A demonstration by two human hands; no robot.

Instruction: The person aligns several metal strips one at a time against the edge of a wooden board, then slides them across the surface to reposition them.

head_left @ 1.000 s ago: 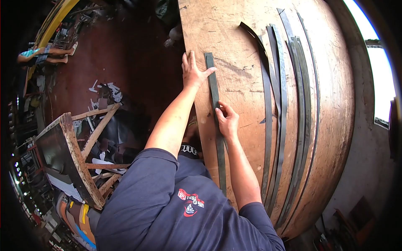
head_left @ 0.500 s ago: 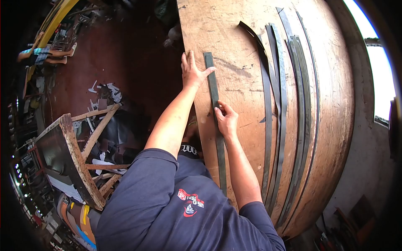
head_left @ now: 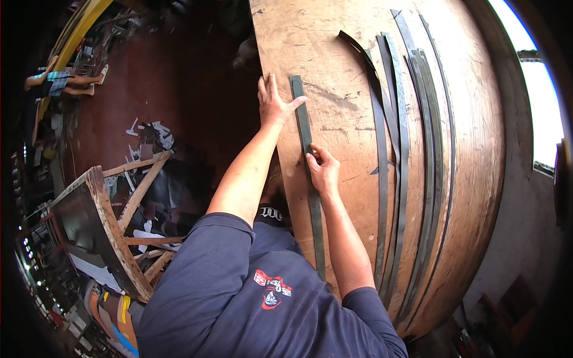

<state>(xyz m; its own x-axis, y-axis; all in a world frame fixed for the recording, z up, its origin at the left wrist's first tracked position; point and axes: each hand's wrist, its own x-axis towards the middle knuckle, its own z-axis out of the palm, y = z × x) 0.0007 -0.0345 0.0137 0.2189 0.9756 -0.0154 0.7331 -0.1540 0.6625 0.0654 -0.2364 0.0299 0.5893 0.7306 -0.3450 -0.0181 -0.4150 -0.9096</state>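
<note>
A long, narrow dark-green strip (head_left: 304, 131) lies flat along the left part of a wooden tabletop (head_left: 346, 161), its lower end hidden behind my body. Near its far end, my left hand (head_left: 277, 109) rests at the table's edge with fingers spread and the thumb stretched onto the strip. Lower down, my right hand (head_left: 324, 171) pinches the strip's right edge between thumb and bent fingers. The strip's material cannot be made out for certain.
Several more dark strips (head_left: 403, 155) lie lengthwise to the right, one with a curled end (head_left: 352, 43). A wooden frame (head_left: 116, 232) stands on the left, with white scraps (head_left: 161, 134) on the floor beyond. Another person (head_left: 59, 82) is at the far left.
</note>
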